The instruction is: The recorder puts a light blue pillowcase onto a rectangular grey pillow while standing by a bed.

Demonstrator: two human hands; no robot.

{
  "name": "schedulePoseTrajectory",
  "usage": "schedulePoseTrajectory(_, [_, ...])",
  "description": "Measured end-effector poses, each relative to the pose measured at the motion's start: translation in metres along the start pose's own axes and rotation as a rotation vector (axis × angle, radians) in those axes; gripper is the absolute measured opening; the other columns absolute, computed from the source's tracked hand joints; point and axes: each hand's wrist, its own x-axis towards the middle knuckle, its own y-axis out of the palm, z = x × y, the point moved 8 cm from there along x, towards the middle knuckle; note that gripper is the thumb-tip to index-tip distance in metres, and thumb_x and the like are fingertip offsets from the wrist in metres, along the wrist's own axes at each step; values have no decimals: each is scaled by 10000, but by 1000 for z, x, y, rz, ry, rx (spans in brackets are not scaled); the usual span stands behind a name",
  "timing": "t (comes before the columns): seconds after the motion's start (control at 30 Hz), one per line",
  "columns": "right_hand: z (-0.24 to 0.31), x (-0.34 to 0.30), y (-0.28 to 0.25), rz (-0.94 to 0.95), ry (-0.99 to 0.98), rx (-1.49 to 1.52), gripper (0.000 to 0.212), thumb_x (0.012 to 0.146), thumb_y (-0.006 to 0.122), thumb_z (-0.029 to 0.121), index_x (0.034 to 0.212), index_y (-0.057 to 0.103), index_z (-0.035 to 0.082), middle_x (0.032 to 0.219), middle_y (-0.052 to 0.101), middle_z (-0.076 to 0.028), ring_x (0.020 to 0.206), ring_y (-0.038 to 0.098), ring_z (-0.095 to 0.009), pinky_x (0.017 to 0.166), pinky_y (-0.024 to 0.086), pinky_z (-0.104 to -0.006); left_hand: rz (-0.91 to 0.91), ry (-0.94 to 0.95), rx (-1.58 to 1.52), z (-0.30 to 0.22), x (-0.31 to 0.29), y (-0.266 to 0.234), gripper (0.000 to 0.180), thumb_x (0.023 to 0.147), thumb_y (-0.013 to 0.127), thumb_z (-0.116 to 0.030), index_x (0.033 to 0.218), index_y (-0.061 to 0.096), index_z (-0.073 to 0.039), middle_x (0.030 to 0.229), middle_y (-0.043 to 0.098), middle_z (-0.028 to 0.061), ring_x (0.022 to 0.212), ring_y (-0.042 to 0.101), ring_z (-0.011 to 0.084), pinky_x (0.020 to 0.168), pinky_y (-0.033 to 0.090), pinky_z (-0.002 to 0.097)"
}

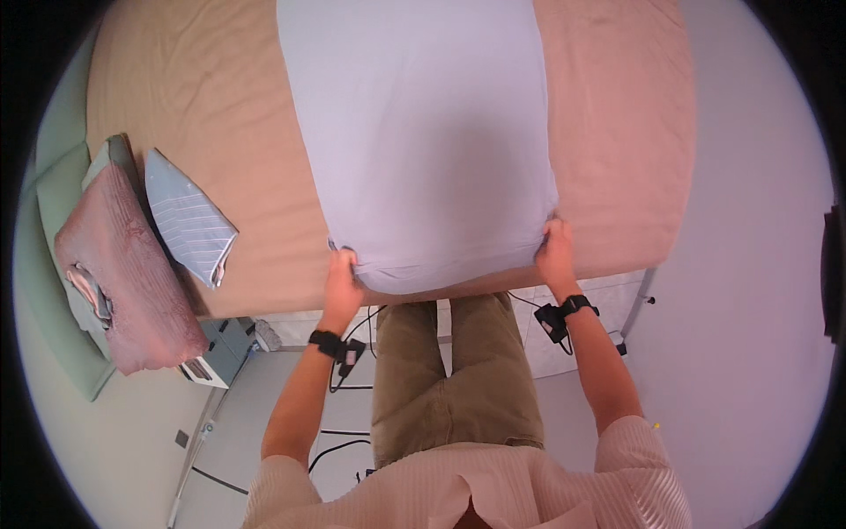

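A long pale lavender cloth [423, 167] lies spread over the bed, running from the far edge of the picture to the bed's near edge. My left hand [342, 266] is closed on its near left corner, with a bit of the fabric bunched at the fingers. At the near right corner my right hand [555, 247] grips the cloth, its fingertips partly hidden. Between the two hands the cloth's near end curves down along the bed's edge, with small creases by each corner. Its kind beyond a plain cloth cannot be made out.
The bed [617, 132] has a tan-pink fitted sheet. Left lie a folded blue striped cloth [189, 220] and a pink pillow [123, 264] against a green headboard [53, 291]. A low cabinet [225, 348] stands below. Black cables [339, 445] run across the floor; a wall [749, 264] rises right.
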Motion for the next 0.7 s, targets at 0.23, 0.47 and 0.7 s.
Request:
schedulePoseTrajectory(0.23, [-39,-42,30,492,382,968,607,821,525,41,1400,343,11,1296,504,-82,1214,446,-194,986,385,-312,78,-229,-765,46,1,-11,567,832,520,5,1374,363,-42,1383,429,93,1211,463,237,952,429,340])
schedulePoseTrajectory(0.47, [-3,-55,24,578,465,944,541,832,580,170,1326,463,-20,1209,584,-97,1143,513,-197,979,400,-324,66,-205,-281,33,-20,-17,463,884,586,-107,1316,468,12,1214,606,118,1154,545,238,995,412,352])
schedulePoseTrajectory(0.7, [-68,-116,-6,441,522,867,365,907,595,140,1216,516,-36,1178,607,-123,1017,582,-204,892,463,-320,254,-461,-534,52,-154,15,333,936,567,-196,1149,594,58,1059,662,101,973,579,141,891,451,303])
